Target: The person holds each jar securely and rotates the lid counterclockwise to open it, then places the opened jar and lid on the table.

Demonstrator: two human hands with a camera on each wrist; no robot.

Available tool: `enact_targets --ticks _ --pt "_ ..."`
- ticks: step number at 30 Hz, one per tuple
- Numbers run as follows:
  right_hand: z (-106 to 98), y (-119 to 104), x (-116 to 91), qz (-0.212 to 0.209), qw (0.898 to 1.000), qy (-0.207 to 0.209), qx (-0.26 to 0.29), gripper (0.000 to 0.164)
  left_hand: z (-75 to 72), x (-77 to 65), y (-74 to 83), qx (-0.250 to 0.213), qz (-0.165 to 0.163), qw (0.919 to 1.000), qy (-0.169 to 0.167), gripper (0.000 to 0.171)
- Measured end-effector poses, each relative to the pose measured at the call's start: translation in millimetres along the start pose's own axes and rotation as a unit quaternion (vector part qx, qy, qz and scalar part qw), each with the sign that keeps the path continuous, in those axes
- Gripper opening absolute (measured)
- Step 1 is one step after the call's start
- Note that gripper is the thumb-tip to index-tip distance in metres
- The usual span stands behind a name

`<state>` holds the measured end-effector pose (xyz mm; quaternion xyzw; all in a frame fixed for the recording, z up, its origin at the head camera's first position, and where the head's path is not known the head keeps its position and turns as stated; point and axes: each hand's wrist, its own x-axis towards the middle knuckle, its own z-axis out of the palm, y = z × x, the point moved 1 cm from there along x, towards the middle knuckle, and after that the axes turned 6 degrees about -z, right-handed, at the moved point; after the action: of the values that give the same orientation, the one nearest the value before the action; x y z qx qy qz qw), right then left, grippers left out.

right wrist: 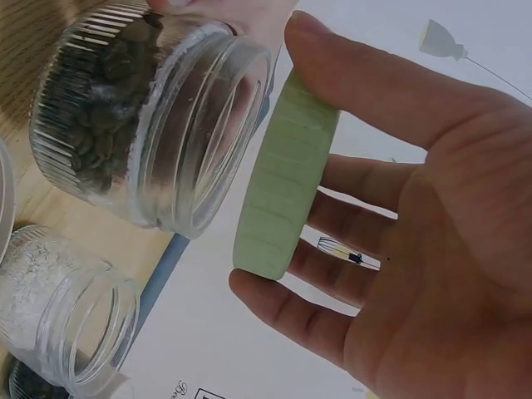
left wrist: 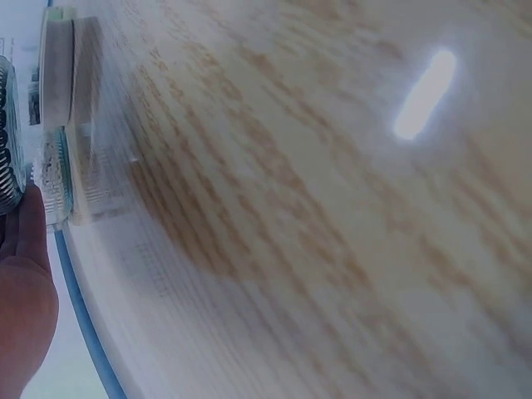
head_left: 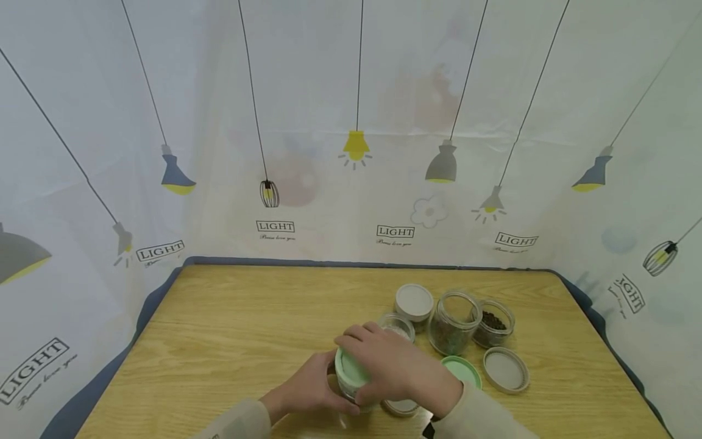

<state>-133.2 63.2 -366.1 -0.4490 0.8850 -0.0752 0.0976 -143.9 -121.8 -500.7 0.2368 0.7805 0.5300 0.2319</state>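
My left hand [head_left: 309,387] grips a ribbed glass jar [head_left: 353,396] low over the front of the table. Dark flat pieces and a white band below the rim show through this jar [right wrist: 125,125] in the right wrist view, where it appears uncovered. A light green lid [right wrist: 287,179] is held at its edges by the thumb and fingers of my right hand [right wrist: 449,208]. There is a narrow gap between that lid and the jar's mouth. From the head view, the right hand [head_left: 392,366] covers part of the lid. Only part of the left hand [left wrist: 29,291] enters its own wrist view.
Behind the right hand stand an open jar of white contents [head_left: 403,326], a white-lidded jar [head_left: 414,302], a taller open jar [head_left: 452,326] and a jar of dark grains [head_left: 493,320]. A second green lid [head_left: 463,369] and a whitish lid [head_left: 506,369] lie at the right.
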Motion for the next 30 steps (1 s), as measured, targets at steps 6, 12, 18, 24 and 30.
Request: enact_targets --ticks 6,12,18,24,30 --pt "-3 1 -3 0.010 1.000 0.008 0.027 0.079 -2.0 -0.9 0.0 0.018 0.003 0.9998 0.005 0.070" --pt "-7 5 -10 0.041 0.998 0.011 0.051 0.081 -7.0 -2.5 -1.2 0.030 0.005 0.9994 0.014 0.077" --pt "-10 8 -19 0.046 0.997 0.029 0.058 0.079 -13.6 -3.9 -1.7 0.050 -0.004 0.9981 0.034 0.083" --pt "-11 10 -28 0.058 0.995 0.043 0.074 0.077 -21.7 -3.4 -4.9 0.070 0.008 0.9957 0.059 0.081" --pt "-10 12 -32 0.046 0.996 0.051 0.053 0.075 -31.1 -1.3 -7.7 0.080 -0.008 0.9942 0.072 0.081"
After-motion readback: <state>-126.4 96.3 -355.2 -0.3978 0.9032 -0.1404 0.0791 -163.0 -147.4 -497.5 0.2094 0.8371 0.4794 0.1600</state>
